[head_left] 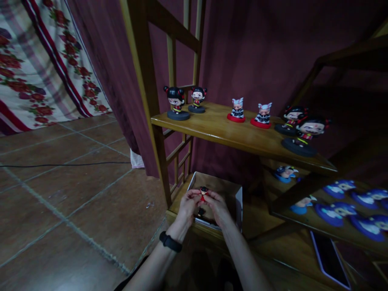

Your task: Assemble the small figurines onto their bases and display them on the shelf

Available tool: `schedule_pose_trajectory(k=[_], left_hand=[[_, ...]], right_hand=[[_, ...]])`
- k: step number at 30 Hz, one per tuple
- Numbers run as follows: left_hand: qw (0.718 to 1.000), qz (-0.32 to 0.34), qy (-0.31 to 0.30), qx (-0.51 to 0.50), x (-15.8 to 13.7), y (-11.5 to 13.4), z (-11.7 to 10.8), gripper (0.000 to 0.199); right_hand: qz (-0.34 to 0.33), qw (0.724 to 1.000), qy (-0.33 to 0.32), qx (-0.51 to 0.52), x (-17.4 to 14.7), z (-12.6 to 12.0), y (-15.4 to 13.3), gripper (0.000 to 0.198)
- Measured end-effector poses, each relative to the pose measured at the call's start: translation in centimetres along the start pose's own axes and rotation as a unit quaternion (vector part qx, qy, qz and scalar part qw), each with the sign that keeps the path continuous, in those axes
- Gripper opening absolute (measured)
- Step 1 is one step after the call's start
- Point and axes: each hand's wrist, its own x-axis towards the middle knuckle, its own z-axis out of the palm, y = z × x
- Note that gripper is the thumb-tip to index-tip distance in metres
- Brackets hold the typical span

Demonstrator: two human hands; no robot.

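Observation:
Between my two hands is a small figurine [203, 195] with black hair and a red body. My left hand [188, 205] pinches it from the left, and a dark band circles that wrist. On the other side my right hand [217, 206] grips it with bent fingers. Both hands are over an open cardboard box [239, 199] with white outer walls, on the lower shelf. A small dark item [200, 212] shows just below the figurine; I cannot make out what it is.
Above the box, a wooden shelf [221, 131] bears black-haired figurines [176, 102] at both ends and two pale-haired figurines [237, 110] on red bases. Several blue-based figurines [336, 212] stand at the lower right, near a phone [330, 258]. A cable [66, 164] crosses the tiled floor.

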Motion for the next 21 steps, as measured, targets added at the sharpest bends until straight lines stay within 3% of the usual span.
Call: schedule_pose_trajectory(k=[4,12,17,21], left_hand=[[0.999,0.022,-0.021,-0.010,-0.1,0.5,0.2,0.031],[0.996,0.052,-0.049,0.062,-0.9,2.0,0.2,0.060],[0.987,0.078,-0.062,0.124,-1.8,2.4,-0.2,0.059],[0.988,0.093,-0.039,0.115,-3.2,2.6,-0.2,0.053]], right_hand=[[-0.003,0.999,0.019,0.044,0.0,0.1,-0.2,0.035],[0.001,0.994,-0.071,0.080,-0.7,0.3,-1.9,0.046],[-0.008,0.994,-0.075,0.081,-1.5,0.6,-1.8,0.047],[-0.010,0.993,-0.060,0.098,-2.6,1.2,-1.8,0.044]])
